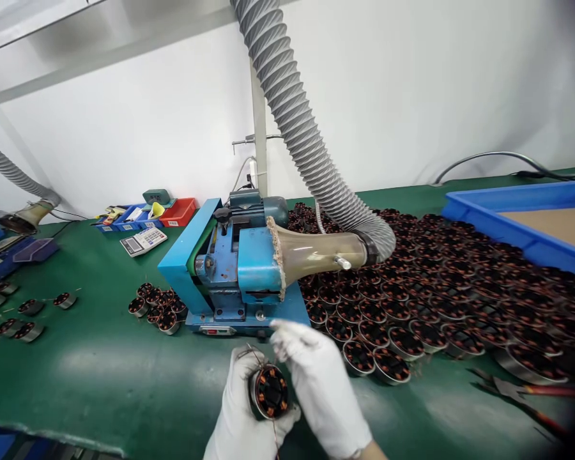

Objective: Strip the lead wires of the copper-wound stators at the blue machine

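My left hand (242, 415), in a white glove, grips a round motor stator (271, 391) by its metal rim. Its black face and copper windings are turned up, and thin wires stick out at the top and bottom. Just to the right, my gloved right hand (319, 377) has its fingertips pinched together above the stator's upper right side. Whatever lies in that pinch is too small and blurred to make out. Directly beyond both hands stands a blue belt-driven machine (261, 259) with a motor and a switch on its base.
A clear funnel (316, 252) joins a grey duct hose (306, 137). Many stators (426, 287) crowd the right side, with a smaller cluster (158, 305) left. Pliers (522, 390) lie right, before a blue tray (512, 198). A calculator (144, 243) and red bin (179, 212) stand back left.
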`<state>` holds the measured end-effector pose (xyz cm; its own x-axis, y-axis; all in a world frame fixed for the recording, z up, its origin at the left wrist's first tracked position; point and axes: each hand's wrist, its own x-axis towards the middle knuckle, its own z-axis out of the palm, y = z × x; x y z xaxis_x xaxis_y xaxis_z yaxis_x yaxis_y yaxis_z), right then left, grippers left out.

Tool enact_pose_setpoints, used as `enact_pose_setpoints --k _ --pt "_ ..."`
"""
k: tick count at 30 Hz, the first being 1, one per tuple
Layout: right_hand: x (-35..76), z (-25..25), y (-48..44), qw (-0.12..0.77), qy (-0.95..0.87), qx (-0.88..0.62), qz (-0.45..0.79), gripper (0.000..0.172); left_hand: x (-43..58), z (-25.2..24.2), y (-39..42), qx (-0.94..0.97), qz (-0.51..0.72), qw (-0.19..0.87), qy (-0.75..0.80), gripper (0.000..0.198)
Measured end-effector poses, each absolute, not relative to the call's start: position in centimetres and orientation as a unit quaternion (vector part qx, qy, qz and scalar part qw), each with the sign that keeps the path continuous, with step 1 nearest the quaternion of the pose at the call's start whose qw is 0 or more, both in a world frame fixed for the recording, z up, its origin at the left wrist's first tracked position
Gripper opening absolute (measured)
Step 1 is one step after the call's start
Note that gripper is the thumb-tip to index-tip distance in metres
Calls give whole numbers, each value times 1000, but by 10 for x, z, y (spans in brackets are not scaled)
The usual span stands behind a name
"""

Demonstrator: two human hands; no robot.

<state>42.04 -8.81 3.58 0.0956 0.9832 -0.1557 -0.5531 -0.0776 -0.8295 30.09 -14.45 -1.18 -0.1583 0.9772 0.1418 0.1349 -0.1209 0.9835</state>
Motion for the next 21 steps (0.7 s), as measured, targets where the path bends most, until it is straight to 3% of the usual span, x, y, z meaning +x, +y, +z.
enact_pose_setpoints --k 3,8,16,21 --pt "432 36 -80 709 -208 -394 547 28 301 -16 -143 510 556 367 544 48" --pt "414 20 -86 590 -444 -435 515 18 308 -5 -114 479 559 402 545 48" --pt "397 8 -58 585 -490 -503 406 19 331 -3 -68 376 613 434 542 33" --pt "401 8 -53 590 -490 -512 387 20 334 0 -61 395 620 432 522 35"
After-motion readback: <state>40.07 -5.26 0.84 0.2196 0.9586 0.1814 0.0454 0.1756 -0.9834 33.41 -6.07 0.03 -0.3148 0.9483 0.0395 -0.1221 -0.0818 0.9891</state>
